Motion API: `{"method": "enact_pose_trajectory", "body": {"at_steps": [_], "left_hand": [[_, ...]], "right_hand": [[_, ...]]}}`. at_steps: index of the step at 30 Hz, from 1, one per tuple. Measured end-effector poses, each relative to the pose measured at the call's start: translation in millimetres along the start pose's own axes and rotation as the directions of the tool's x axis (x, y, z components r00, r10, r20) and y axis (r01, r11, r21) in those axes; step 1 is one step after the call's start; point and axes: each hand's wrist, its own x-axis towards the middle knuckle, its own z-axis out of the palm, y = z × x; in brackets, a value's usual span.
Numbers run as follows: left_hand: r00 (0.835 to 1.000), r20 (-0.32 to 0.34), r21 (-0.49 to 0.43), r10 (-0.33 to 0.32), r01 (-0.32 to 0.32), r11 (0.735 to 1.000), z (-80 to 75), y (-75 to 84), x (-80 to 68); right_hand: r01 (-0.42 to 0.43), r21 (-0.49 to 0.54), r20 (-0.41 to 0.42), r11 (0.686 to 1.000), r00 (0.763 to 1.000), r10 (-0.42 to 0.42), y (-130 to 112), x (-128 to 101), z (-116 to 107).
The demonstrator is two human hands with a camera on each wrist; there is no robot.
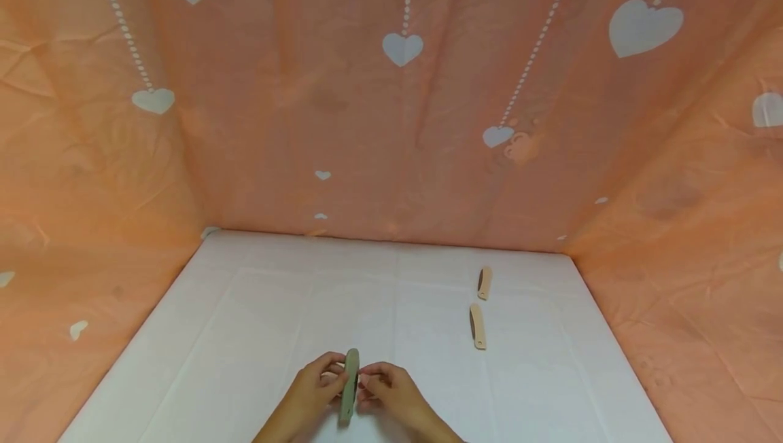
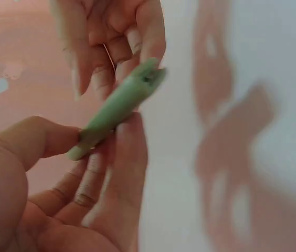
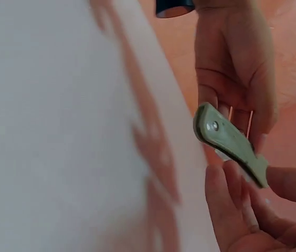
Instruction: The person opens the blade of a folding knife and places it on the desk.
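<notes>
Near the table's (image 1: 257, 307) front edge, both hands, left (image 1: 315, 385) and right (image 1: 385, 385), pinched the green knife (image 1: 350, 385), apparently mid-unfolding; next move likely needs a firm handle grip.

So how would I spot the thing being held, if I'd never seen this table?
Start at the white table walled in by orange heart-print cloth. At its near edge the left hand and right hand meet, pinching a folded pocket knife between them. It is pale green and lifted; the two other knives are beige and lie flat.
</notes>
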Motion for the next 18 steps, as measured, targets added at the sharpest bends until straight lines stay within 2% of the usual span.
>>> {"method": "enact_pose_trajectory", "body": {"at_steps": [4,7,12,18], "left_hand": [[1.0,-0.001,-0.071,0.03,-0.03,0.997,3.8,16.9,6.9],[0.998,-0.002,-0.078,0.055,-0.055,0.995,8.2,29.2,13.1],[0.996,0.002,-0.077,0.088,-0.087,0.993,15.3,44.3,21.9],[0.993,0.029,-0.111,0.117,-0.113,0.987,21.8,53.7,28.3]], "right_hand": [[-0.007,0.082,-0.042,0.997,0.999,0.011,-14,3,-7],[0.008,0.12,-0.054,0.993,0.999,-0.002,-26,4,-13],[0.025,0.125,-0.048,0.992,0.999,-0.019,-40,4,-25],[0.056,0.107,-0.051,0.993,0.997,-0.051,-50,2,-33]]}}
